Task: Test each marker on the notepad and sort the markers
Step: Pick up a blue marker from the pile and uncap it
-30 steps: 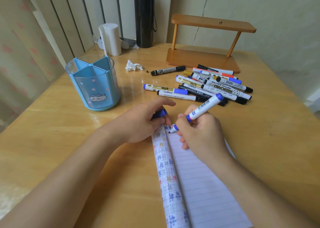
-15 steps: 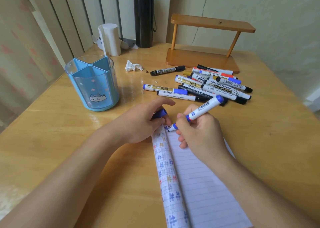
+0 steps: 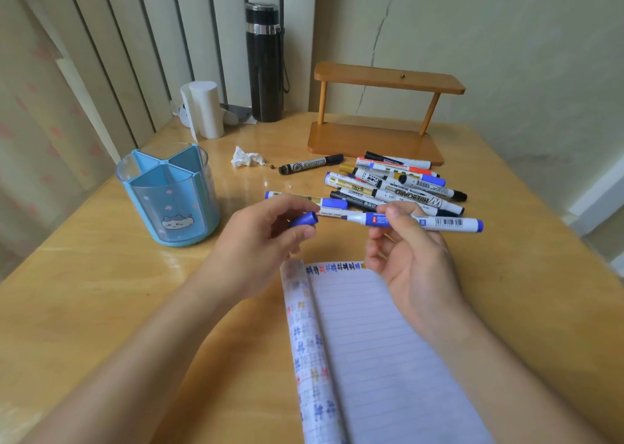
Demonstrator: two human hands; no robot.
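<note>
Pinching a blue cap (image 3: 304, 220), the left hand (image 3: 256, 244) hovered mid-frame. The right hand (image 3: 415, 268) gripped the uncapped blue marker (image 3: 445, 222) above the notepad (image 3: 378, 342).

Roughly twelve markers (image 3: 405, 196), one notepad (image 3: 371, 342), one holder (image 3: 170, 204).

- blue marker (image 3: 445, 222): white barrel, blue ends, uncapped, held level above the notepad's far edge, tip pointing left.
- cap (image 3: 304, 220): blue, held just left of the tip, not touching it.
- notepad (image 3: 378, 342): near centre, lined page open, coloured test marks along its far edge.
- pile of markers (image 3: 398, 190): beyond the notepad, capped, lying crossed.
</note>
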